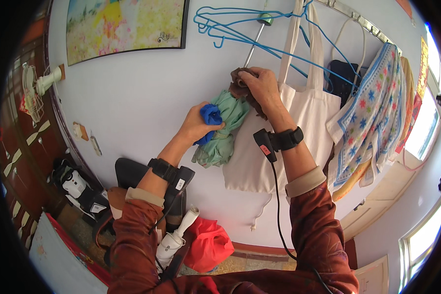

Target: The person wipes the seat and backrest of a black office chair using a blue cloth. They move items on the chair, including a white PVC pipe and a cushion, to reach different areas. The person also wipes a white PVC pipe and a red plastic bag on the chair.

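Observation:
My left hand (195, 124) is closed around a bunched bright-blue cloth (211, 114), right beside a hanging pale-green cloth (219, 147). Higher up and to the right, my right hand (264, 89) pinches a crumpled dark-brown cloth (238, 84) at the top of the green one. Just above that hand, a thin metal rod (254, 45) with a green knob (265, 19) runs down to the brown cloth. Whether the rod is joined to the cloths is hidden. Behind my right hand hangs a cream tote bag (259, 161).
Blue wire hangers (274, 48) jut out above my right hand from a wall rail (360, 19). A patterned towel (367, 112) hangs at the right. Below are a red bag (209, 245), a white hand-held appliance (170, 245) and a dark chair back (131, 171). A framed picture (127, 29) hangs upper left.

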`<move>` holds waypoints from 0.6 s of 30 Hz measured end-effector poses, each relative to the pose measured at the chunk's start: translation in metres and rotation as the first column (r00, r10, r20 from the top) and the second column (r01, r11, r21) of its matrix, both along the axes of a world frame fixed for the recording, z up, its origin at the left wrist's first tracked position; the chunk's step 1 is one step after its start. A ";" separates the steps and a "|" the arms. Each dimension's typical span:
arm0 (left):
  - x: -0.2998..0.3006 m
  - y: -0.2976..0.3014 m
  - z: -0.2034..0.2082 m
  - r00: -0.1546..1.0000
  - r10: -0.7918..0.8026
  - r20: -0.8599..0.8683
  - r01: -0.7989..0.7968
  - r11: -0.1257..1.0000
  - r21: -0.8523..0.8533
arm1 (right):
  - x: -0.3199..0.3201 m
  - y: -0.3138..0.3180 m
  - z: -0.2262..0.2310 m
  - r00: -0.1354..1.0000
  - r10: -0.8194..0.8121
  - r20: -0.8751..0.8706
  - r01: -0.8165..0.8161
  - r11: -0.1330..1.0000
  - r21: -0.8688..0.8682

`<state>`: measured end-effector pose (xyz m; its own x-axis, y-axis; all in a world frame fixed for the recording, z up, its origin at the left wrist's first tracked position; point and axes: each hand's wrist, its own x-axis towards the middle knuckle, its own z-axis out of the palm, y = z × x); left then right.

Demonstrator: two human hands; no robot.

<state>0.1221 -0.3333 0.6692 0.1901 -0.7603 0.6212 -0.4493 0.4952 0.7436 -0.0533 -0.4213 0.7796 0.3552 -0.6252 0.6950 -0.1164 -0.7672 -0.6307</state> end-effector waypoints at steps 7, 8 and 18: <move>0.003 -0.004 -0.009 0.999 0.024 0.025 -0.022 0.998 -0.055 | 0.007 0.003 0.022 0.899 0.262 0.351 -0.301 0.951 0.063; 0.003 -0.004 -0.008 0.999 0.034 0.039 -0.031 0.997 -0.074 | 0.005 -0.001 0.030 0.923 0.248 0.293 -0.282 0.956 0.081; -0.006 -0.009 0.013 0.999 0.048 0.002 -0.047 0.990 -0.129 | 0.005 -0.033 0.036 0.991 0.090 0.097 -0.081 0.992 -0.100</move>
<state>0.1162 -0.3427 0.6822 0.2207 -0.6638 0.7146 -0.4784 0.5648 0.6724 -0.0487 -0.4544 0.8160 0.3295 -0.5241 0.7853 0.0127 -0.8292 -0.5588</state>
